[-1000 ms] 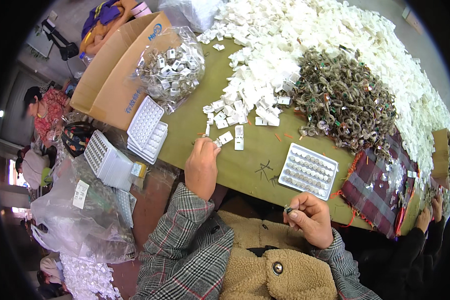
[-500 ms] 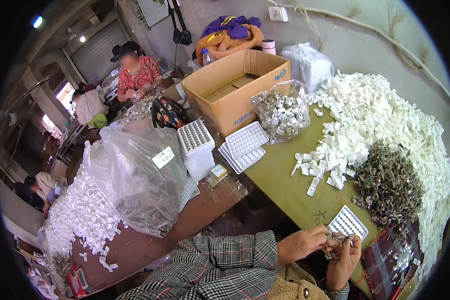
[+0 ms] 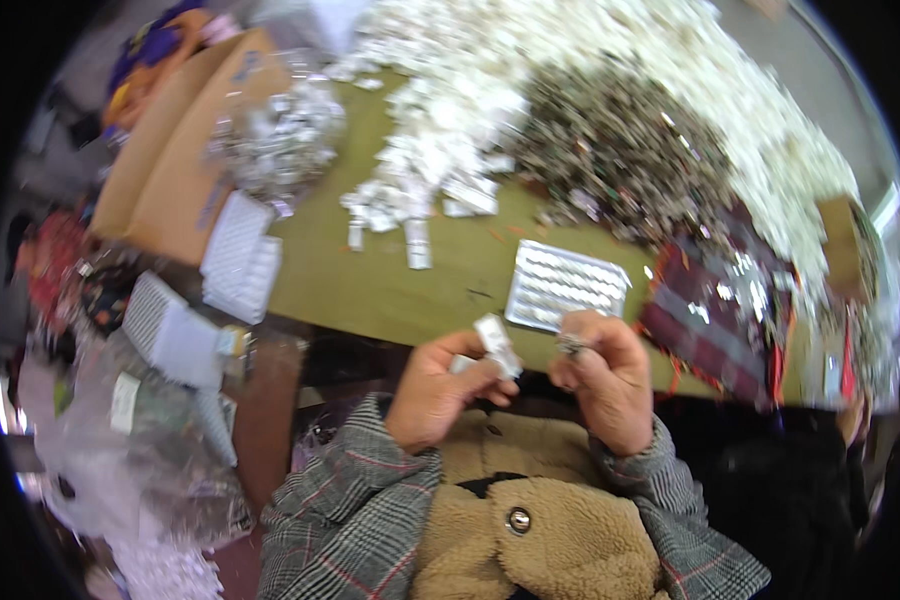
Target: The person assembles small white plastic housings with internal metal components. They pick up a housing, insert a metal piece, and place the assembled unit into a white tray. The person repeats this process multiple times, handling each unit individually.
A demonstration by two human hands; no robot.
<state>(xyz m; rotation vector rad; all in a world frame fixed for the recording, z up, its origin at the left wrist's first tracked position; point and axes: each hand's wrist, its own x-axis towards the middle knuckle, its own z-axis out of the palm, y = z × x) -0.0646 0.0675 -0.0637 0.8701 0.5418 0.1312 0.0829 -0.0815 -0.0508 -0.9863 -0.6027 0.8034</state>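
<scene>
1. Risk, drop: your left hand (image 3: 438, 392) has a white plastic piece (image 3: 494, 338) by a fingertip pinch, at the lower centre of the frame. A loosened thumb could let it fall toward your lap.
2. Risk, loss: the small greyish piece (image 3: 571, 344) in your right hand (image 3: 615, 385), right of centre, is largely covered by the fingers. An uneven squeeze could make it slip out; it would be hard to pick out against the dark grey heap (image 3: 625, 150) at upper right of centre.
3. Risk, knock: your right knuckles overlap, in view, the lower edge of the white tray (image 3: 522, 300). A careless upward move could jolt its rows of small round items. Contact cannot be told.
4. Left pose: wrist comes in from lower left; fingers are curled and nearly closed around the piece, which tilts up beyond them.
5. Right pose: wrist comes in from lower right; thumb and forefinger are closed together, remaining fingers folded.
6. Your hands are apart, near the front edge of the olive table (image 3: 335, 285). Blur hides fine detail.
</scene>
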